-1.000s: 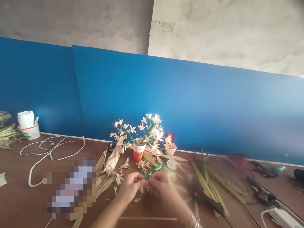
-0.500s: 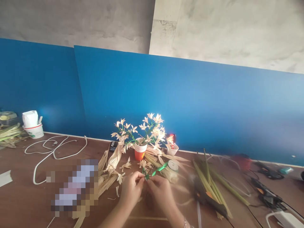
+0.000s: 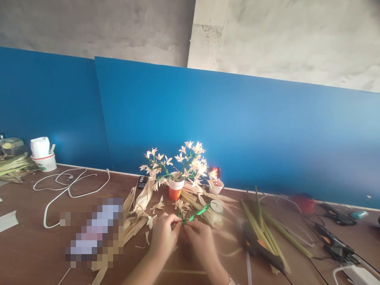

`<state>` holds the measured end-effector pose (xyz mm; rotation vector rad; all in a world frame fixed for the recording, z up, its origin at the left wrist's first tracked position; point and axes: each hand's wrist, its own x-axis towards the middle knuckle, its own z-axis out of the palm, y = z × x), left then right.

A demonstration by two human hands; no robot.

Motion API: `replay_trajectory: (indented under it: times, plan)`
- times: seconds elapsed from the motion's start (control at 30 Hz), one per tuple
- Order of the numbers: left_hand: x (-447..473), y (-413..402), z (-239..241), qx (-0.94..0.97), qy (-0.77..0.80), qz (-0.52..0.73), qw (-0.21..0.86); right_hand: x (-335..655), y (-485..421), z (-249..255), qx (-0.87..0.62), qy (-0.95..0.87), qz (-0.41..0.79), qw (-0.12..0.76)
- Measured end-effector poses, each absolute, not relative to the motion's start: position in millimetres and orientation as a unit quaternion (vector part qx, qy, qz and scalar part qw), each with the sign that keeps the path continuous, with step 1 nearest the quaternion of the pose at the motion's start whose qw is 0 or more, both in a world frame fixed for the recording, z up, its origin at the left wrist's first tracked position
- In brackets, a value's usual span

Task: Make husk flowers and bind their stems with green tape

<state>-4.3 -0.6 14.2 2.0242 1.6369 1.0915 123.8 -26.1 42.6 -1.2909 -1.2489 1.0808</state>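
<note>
Both my hands meet low in the middle of the head view, fingertips pinched together. My left hand (image 3: 165, 234) is closed on the green-wrapped stem of a pale husk flower (image 3: 181, 205), whose petals show just beyond the fingers. Closed beside it, my right hand (image 3: 201, 240) pinches a green tape (image 3: 199, 212), and its free end sticks up and to the right. Fingers hide most of the stem. Behind them, an orange and white paper cup (image 3: 175, 189) holds branching stems with several cream husk flowers (image 3: 196, 164).
Dry corn husks (image 3: 145, 198) and loose petals lie left of the hands. To the right are green stalks (image 3: 264, 233), a black glue gun (image 3: 261, 249) and a second tool (image 3: 335, 241). A white cable (image 3: 63, 190) curls on the brown table (image 3: 32, 245). A blue panel (image 3: 237, 130) stands behind.
My hands keep the same pinch, with only a slight shift of the fingers and green tape. The whole view has moved a little.
</note>
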Motion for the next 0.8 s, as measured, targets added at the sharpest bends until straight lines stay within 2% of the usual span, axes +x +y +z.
replay_trajectory:
  times: [0.3, 0.67, 0.8]
  plan:
    - [-5.3, -0.2, 14.6, 0.726, 0.566, 0.372, 0.116, 121.6, -28.4, 46.0, -0.541, -0.491, 0.457, 0.507]
    - [-3.6, -1.7, 20.2, 0.708, 0.58, 0.366, 0.168, 123.6, -25.1, 39.3, -0.528, -0.502, 0.451, 0.515]
    - [-2.5, -3.3, 19.5, 0.708, 0.588, 0.363, 0.146, 123.3, -25.1, 37.4, -0.532, -0.514, 0.437, 0.512]
